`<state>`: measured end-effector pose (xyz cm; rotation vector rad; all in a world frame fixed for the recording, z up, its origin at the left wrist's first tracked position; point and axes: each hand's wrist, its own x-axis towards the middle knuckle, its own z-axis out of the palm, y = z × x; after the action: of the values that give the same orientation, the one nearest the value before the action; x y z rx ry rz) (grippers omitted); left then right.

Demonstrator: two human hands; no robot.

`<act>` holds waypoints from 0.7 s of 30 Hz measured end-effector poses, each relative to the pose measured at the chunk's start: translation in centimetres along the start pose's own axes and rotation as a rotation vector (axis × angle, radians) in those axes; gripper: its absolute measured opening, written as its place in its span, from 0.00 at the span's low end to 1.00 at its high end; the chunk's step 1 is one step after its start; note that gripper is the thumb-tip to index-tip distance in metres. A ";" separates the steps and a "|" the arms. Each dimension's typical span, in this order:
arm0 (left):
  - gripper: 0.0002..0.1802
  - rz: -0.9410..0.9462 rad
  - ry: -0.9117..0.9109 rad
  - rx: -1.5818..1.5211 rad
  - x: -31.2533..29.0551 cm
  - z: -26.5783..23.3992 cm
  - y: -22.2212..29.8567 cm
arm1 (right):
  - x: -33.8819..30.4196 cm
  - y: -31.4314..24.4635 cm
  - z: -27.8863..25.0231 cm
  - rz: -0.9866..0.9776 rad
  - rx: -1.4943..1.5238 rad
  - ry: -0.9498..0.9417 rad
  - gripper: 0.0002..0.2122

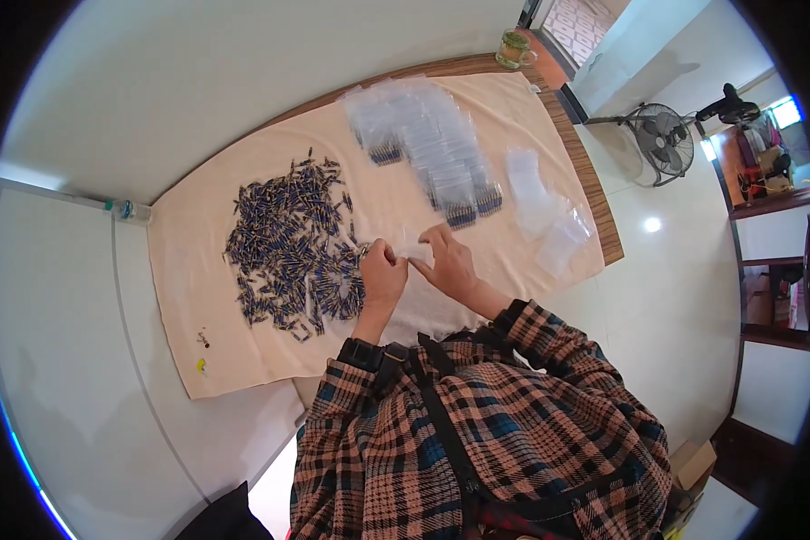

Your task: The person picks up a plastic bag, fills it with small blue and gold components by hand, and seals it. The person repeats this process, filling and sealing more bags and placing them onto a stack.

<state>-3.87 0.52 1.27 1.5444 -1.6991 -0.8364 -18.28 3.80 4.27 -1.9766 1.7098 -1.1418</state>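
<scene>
Near the front middle of the cloth, my left hand (383,274) is curled closed at the left edge of a small clear plastic bag (412,251). From the other side my right hand (453,266) grips the same bag between thumb and fingers. Something small shows by my left knuckles, too small to name. Left of that hand spreads a large heap of small dark-blue and brass-coloured pen-like parts (288,238). Beyond my hands lie rows of filled clear bags (441,135), with the same kind of parts at their near ends.
Flat clear bags (533,193) lie in a stack to the right. A peach cloth (198,207) covers the wood-edged table. A glass mug (513,49) stands at the far right corner. A few small bits (202,365) lie front left. A black fan (664,139) stands beyond the table.
</scene>
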 end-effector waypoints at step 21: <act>0.06 -0.026 -0.291 0.291 -1.4 1.2 2.4 | -4.7 3.1 2.0 -0.289 -0.295 -0.422 0.05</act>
<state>-6.08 2.16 2.50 1.7023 -2.0906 -0.8918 -18.91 6.79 -0.84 -2.4868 1.4662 -0.5039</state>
